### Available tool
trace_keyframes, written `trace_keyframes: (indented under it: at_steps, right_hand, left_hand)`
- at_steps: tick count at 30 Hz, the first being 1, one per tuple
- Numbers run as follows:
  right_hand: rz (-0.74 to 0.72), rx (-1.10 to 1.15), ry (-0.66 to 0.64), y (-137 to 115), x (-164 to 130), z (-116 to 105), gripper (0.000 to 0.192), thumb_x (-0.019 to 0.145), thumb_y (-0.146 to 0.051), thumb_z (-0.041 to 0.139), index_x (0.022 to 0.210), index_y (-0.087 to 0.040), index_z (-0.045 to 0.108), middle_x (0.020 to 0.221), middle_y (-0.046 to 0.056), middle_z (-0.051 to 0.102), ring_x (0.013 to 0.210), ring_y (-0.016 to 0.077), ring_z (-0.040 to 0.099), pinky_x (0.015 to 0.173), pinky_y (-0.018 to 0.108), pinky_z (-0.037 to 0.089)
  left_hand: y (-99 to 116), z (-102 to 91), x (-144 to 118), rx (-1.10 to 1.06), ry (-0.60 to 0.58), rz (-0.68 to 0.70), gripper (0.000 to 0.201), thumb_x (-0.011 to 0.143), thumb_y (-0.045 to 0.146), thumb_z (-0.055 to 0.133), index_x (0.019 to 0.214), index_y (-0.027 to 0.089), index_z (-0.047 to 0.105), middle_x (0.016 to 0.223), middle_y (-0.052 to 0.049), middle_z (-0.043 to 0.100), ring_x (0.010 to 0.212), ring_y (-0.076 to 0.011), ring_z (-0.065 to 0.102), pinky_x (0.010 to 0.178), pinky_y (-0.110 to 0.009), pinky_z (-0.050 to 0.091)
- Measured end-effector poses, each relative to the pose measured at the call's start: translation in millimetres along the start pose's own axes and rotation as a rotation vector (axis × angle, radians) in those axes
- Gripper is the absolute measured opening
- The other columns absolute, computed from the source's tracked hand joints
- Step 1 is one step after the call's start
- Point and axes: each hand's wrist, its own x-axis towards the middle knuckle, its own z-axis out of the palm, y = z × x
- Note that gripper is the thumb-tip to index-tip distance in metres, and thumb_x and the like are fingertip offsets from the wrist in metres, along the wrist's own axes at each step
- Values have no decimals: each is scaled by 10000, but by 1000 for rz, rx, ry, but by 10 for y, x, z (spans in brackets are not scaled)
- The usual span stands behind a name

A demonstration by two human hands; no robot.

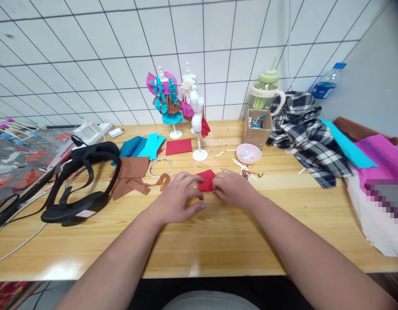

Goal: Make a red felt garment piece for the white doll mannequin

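A small red piece of crepe paper (206,181) lies on the wooden table between my hands. My left hand (180,197) is open, its thumb and fingers apart, with the fingertips at the paper's left edge. With fingers curled together, my right hand (234,187) pinches the right edge of the same piece. Just behind stands a bare white mini dress form (197,113) on a round base. Two more forms are behind it, one in a magenta, teal and brown paper dress (167,101). A flat red sheet (178,147) lies to their front left.
Brown paper pieces (133,167), teal sheets (150,146), a white ring (160,168) and a black headset (85,189) lie left. Rightward are a pink dish (248,153), white strips, a cardboard box (257,129), a lidded cup (266,90), plaid cloth (302,133) and a bottle (327,82).
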Motion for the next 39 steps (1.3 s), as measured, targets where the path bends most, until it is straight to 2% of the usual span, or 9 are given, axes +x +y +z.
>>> trace_keyframes:
  at_steps: [5, 10, 14, 19, 24, 29, 32, 36, 39]
  right_hand:
    - [70, 88, 7, 63, -33, -19, 48, 856, -219, 592, 833, -192, 625, 840, 26, 655, 837, 182, 550, 709, 285, 353]
    - [88, 144, 1, 55, -37, -45, 59, 864, -222, 584, 869, -189, 632, 868, 31, 666, 852, 179, 568, 732, 282, 366]
    - [54, 62, 20, 16, -41, -91, 103, 895, -244, 550, 889, -187, 636, 883, 43, 665, 874, 191, 562, 745, 290, 368]
    - [30, -64, -15, 7, -38, -140, 148, 926, -242, 503, 885, -182, 632, 900, 65, 671, 876, 204, 562, 743, 306, 368]
    - [22, -8, -116, -8, -53, -133, 71, 871, -221, 569, 889, -199, 635, 911, 57, 682, 889, 208, 584, 736, 301, 390]
    - [43, 101, -48, -68, -76, -108, 271, 802, -300, 644, 1047, -188, 615, 1010, 66, 676, 944, 219, 587, 769, 301, 408]
    - [14, 50, -79, -64, -61, -87, 128, 852, -269, 577, 935, -201, 646, 943, 52, 689, 896, 212, 591, 740, 304, 391]
    - [17, 18, -68, -47, -43, -79, 164, 900, -225, 493, 894, -199, 655, 914, 46, 698, 851, 194, 594, 724, 302, 379]
    - [-11, 36, -65, -54, -46, -77, 131, 868, -251, 550, 910, -199, 663, 922, 45, 694, 862, 195, 591, 737, 301, 384]
  left_hand:
    - [49, -17, 8, 66, -93, -8, 297, 890, 465, 540, 1091, 319, 703, 1279, -18, 618, 1110, -282, 476, 923, -480, 331]
    - [99, 41, -9, 105, -111, 0, 328, 884, 487, 538, 1108, 307, 696, 1348, -31, 571, 1159, -311, 452, 921, -491, 307]
    - [111, 87, 16, 153, -99, -21, 381, 906, 515, 488, 1126, 272, 682, 1312, -54, 595, 1140, -310, 459, 901, -486, 296]
    - [90, 28, 38, 135, -82, -41, 315, 954, 425, 445, 1069, 270, 694, 1095, -26, 714, 1018, -251, 509, 887, -472, 275]
    - [70, -6, 27, 73, -110, -25, 271, 949, 340, 463, 941, 285, 728, 902, -1, 744, 990, -222, 530, 981, -469, 253]
    - [58, 16, 16, 87, -106, -14, 260, 939, 364, 475, 989, 297, 721, 912, 5, 747, 1010, -229, 533, 1053, -509, 203]
    - [52, 12, 11, 103, -109, -11, 235, 901, 409, 530, 969, 289, 720, 988, 1, 736, 1018, -240, 528, 1052, -522, 210]
    - [70, -28, 7, 99, -70, 15, 209, 812, 439, 630, 784, 248, 710, 1105, -20, 672, 1032, -249, 518, 1016, -482, 280]
    - [88, -56, 6, 78, -67, 42, 194, 816, 424, 624, 821, 249, 708, 1055, -31, 656, 1004, -239, 524, 973, -449, 324]
